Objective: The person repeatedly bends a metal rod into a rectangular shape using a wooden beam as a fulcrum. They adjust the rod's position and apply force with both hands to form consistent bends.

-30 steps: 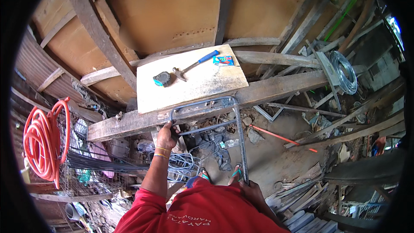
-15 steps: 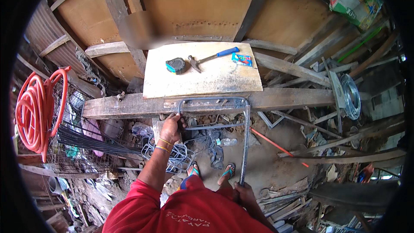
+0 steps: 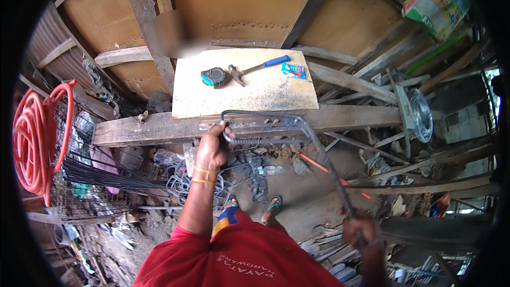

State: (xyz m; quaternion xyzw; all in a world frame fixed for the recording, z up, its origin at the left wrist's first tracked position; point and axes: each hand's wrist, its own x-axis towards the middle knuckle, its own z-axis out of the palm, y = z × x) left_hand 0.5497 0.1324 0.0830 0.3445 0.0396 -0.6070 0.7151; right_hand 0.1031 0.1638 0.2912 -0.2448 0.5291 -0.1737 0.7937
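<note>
A ribbed steel rod (image 3: 265,141), bent into a narrow rectangular loop, lies over the thick wooden beam (image 3: 356,119) in front of me. My left hand (image 3: 212,149) is closed around the loop's left end. From its right corner a long dark metal bar (image 3: 330,167) slants down to the right. My right hand (image 3: 362,229), smeared by motion, is wrapped around the bar's lower end. Short metal pegs (image 3: 267,121) stick up from the beam inside the loop. I cannot tell whether the bar is a separate lever or part of the rod.
Behind the beam, a plywood board (image 3: 202,106) carries a tape measure (image 3: 213,77), a blue-handled claw hammer (image 3: 260,68) and a small blue packet (image 3: 294,70). Bent rods (image 3: 183,183) lie below left, beside straight rods (image 3: 114,175). Orange hose (image 3: 34,143) hangs left; coiled wire (image 3: 421,116) hangs right.
My right hand has swung the long bar outward to the right and slightly up. The loop's near side has moved closer to the beam. My left hand still grips the left end.
</note>
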